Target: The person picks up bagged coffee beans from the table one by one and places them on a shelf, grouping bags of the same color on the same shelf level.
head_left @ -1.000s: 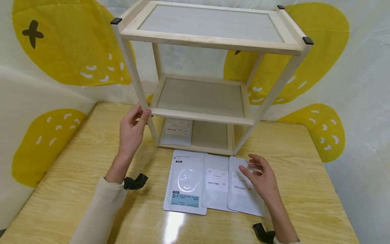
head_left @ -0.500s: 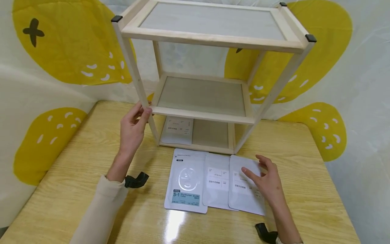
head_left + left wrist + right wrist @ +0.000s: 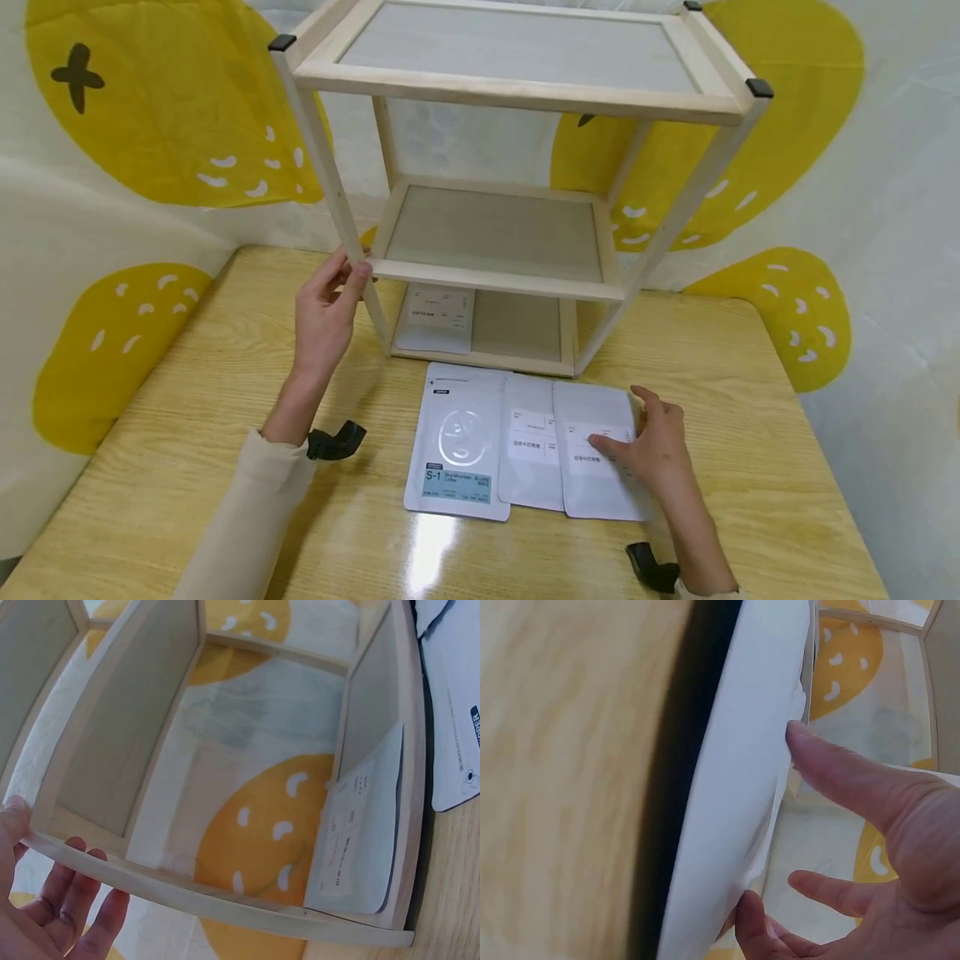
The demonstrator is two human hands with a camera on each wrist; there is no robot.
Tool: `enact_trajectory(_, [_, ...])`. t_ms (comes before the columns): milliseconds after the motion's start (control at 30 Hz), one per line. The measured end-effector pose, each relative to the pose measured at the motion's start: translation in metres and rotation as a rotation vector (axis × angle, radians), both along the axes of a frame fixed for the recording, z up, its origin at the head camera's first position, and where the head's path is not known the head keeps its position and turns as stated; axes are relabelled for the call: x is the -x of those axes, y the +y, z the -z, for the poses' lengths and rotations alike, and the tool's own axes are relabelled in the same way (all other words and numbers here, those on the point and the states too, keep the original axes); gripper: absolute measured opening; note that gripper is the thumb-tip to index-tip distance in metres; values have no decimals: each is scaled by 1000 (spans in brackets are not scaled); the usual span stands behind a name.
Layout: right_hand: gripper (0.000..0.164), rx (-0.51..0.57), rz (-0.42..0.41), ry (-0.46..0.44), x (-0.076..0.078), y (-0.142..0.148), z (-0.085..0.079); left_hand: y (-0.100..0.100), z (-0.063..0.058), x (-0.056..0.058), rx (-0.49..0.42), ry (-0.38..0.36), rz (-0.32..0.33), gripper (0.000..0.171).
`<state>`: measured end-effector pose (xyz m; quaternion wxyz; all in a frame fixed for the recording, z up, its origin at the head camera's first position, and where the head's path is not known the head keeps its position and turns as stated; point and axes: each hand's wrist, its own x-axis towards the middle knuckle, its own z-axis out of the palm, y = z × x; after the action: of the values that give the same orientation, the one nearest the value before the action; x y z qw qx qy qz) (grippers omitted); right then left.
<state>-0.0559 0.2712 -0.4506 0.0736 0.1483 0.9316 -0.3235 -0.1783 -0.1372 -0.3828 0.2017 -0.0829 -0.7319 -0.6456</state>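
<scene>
My left hand (image 3: 326,312) grips the left front post of a pale wooden three-tier shelf (image 3: 495,283), thumb in front, at the middle tier. In the left wrist view its fingers (image 3: 105,922) curl behind the wood. My right hand (image 3: 656,446) holds the rightmost white pouch (image 3: 600,492), thumb on its face and fingers at its right edge. The right wrist view shows the thumb (image 3: 832,769) against the white surface. A middle white pouch (image 3: 528,479) adjoins it, its right side partly covered. Left of that lies a white coffee bag (image 3: 461,396) labelled "Blue Mountain Coffee".
Another white pouch (image 3: 435,329) lies on the left of the shelf's bottom tier. The shelf stands on a wooden table (image 3: 187,400), behind the row of pouches. A cloth backdrop (image 3: 150,225) with yellow fruit shapes surrounds the table at the back and sides.
The rightmost pouch has shifted slightly left and turned a little straighter. My right thumb has come down onto its face, with the fingers at its edge. The left hand keeps its grip.
</scene>
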Motion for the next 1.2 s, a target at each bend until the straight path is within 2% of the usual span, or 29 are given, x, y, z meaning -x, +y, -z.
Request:
enact_trajectory(100, [107, -28, -11, -1, 2, -1, 2, 0, 0, 0, -1, 1, -2, 32])
enact_trajectory(267, [106, -10, -28, -26, 7, -1, 4, -1, 1, 2, 0, 8, 1, 31])
enact_trajectory(467, [97, 1, -79, -37, 11, 1, 4, 0, 1, 3, -5, 18, 4, 32])
enact_trajectory(733, [86, 49, -105, -77, 10, 8, 5, 0, 1, 2, 4, -4, 5, 30])
enact_trajectory(900, [77, 106, -153, -25, 8, 13, 4, 1, 0, 2, 9, -4, 9, 31])
enact_trajectory(1200, [52, 138, -239, 118, 9, 10, 1, 0, 0, 1, 10, -4, -4, 32])
